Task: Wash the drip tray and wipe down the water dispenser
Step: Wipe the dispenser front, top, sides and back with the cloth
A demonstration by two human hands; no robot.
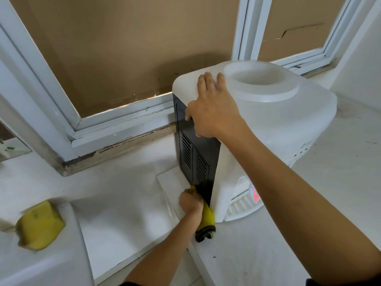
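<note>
A white countertop water dispenser with a black vented side panel stands on the white counter, its top bottle well uncovered. My right hand lies flat over its top left corner, thumb down on the black panel. My left hand presses a yellow cloth with a dark edge against the bottom of the black panel. The white slotted drip tray sits at the dispenser's front base, partly hidden by my right forearm.
A yellow sponge lies on a white rim at the lower left. White window frames backed with brown board stand right behind the dispenser. The counter runs on to the right, with a step edge in front.
</note>
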